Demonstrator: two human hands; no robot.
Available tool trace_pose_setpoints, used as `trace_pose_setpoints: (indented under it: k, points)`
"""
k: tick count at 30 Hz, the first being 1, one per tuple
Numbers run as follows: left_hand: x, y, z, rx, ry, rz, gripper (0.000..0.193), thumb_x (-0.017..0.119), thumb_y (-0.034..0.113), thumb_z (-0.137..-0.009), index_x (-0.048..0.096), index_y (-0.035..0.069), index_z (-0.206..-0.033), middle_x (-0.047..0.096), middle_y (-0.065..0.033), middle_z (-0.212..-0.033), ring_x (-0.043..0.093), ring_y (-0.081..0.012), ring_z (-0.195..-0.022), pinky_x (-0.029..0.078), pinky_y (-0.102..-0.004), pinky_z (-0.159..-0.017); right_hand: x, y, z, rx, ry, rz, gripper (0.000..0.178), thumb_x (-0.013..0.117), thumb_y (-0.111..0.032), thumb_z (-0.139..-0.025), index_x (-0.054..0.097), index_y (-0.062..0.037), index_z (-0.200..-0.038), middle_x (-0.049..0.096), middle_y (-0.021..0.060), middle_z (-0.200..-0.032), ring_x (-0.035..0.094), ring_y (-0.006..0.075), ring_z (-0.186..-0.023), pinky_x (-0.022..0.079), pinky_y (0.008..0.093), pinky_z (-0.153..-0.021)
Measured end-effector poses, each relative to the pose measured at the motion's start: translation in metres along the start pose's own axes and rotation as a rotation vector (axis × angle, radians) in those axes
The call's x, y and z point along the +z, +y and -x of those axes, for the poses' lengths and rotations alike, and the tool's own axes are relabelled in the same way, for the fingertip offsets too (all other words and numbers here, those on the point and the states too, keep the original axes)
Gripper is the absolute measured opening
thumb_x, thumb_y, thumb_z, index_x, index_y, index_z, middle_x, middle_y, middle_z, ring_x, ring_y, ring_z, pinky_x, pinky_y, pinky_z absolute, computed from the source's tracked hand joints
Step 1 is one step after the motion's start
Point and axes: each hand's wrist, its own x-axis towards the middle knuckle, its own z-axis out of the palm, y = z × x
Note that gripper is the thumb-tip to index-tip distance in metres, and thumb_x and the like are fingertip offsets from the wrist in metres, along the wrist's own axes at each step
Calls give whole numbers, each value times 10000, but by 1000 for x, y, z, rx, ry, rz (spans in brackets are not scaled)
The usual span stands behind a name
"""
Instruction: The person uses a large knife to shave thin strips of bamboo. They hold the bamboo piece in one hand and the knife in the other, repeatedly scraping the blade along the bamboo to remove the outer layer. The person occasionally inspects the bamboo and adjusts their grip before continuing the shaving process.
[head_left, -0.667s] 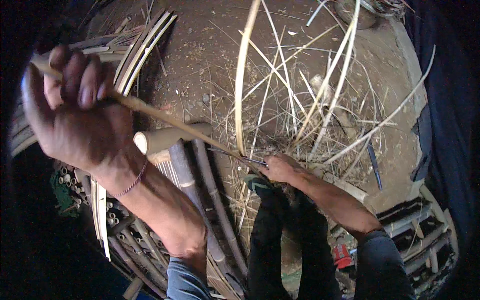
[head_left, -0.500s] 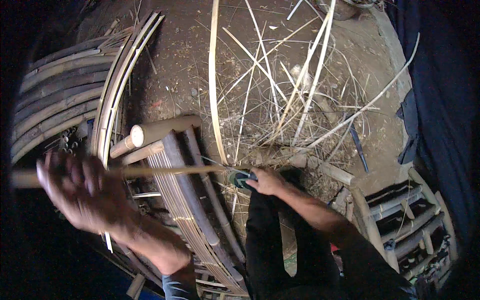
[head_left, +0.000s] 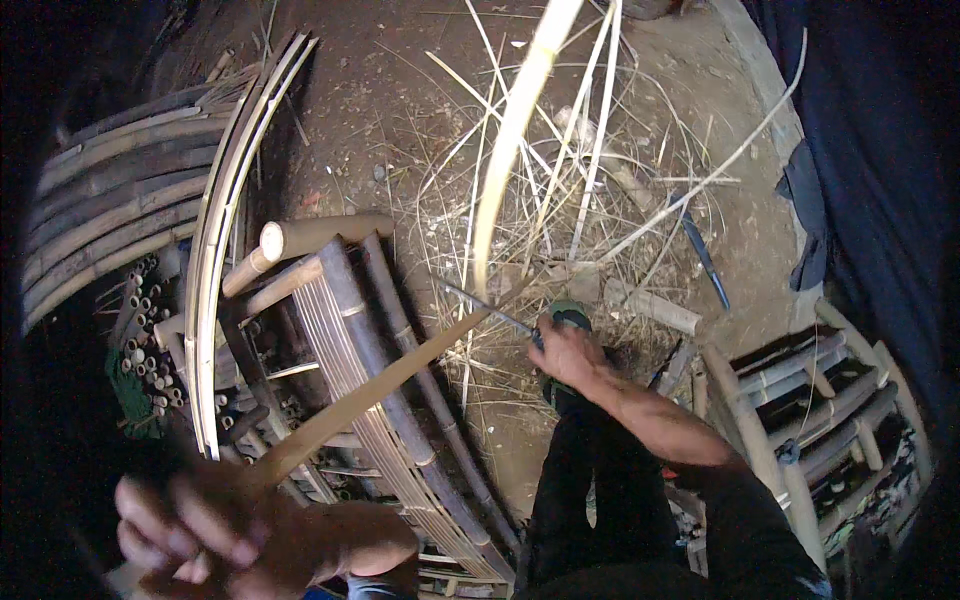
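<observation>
My left hand (head_left: pixel 190 530), smeared by motion at the lower left, is closed round the end of a long flat bamboo strip (head_left: pixel 380 382). That strip slants up and right to the blade of a knife (head_left: pixel 492 308). My right hand (head_left: pixel 570 350) is closed round the knife's handle, low over a dark green shoe (head_left: pixel 572 315). At the blade the strip meets a pale, bright length of bamboo (head_left: pixel 510 140), which rises toward the top edge. Whether the blade lies in or only against the bamboo, I cannot tell.
A bamboo bench (head_left: pixel 345 350) stands under the strip. Thin bamboo shavings (head_left: pixel 480 190) litter the dirt floor, with a dark blade-like tool (head_left: pixel 706 262) on the right. Bamboo poles (head_left: pixel 130 190) are stacked far left, long split lengths (head_left: pixel 205 300) beside them. A bamboo rack (head_left: pixel 820 390) stands right.
My left hand has come down and nearer with the bamboo strip, which now slants instead of lying level. The pale length beyond the blade has tilted right. My right hand has shifted slightly right.
</observation>
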Motion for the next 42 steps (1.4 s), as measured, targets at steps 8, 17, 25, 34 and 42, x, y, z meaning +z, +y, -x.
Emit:
trace_pose_setpoints:
  k: [8, 17, 25, 34, 42]
  points:
    - [-36, -95, 129, 72, 91, -289, 548, 418, 611, -947, 339, 123, -712, 338, -19, -666, 367, -129, -511, 319, -220, -454, -16, 37, -11, 197, -640, -661, 369, 566, -388, -943, 561, -28, -1027, 597, 65, -708, 575, 162, -550, 483, 337, -497]
    - [-12, -140, 180, 181, 95, -214, 583, 426, 674, -900, 366, 113, -754, 317, 0, -656, 341, -130, -541, 294, -231, -486, -60, 27, 26, -184, -274, -305, 290, 624, -294, -900, 537, -29, -979, 622, 202, -807, 638, 382, -652, 506, 444, -580]
    - [10, -143, 189, 121, -8, -190, 525, 482, 610, -922, 394, 126, -739, 337, 12, -701, 327, -110, -576, 317, -213, -491, -44, 43, 42, -124, -180, -348, 267, 676, -259, -848, 553, -33, -919, 613, 203, -730, 634, 381, -640, 512, 464, -557]
    - [28, -139, 200, 153, -19, -322, 535, 487, 631, -905, 396, 133, -732, 344, 17, -695, 361, -118, -574, 326, -230, -495, -27, 70, 43, -141, -108, -392, 248, 676, -239, -857, 557, -36, -934, 631, 204, -743, 650, 372, -657, 502, 458, -535]
    - [40, -145, 204, 187, -3, -294, 535, 482, 632, -907, 395, 134, -731, 345, 18, -696, 366, -120, -575, 325, -232, -496, -19, 78, 36, -281, -61, -401, 276, 681, -255, -844, 546, -19, -895, 632, 190, -705, 652, 372, -638, 509, 447, -538]
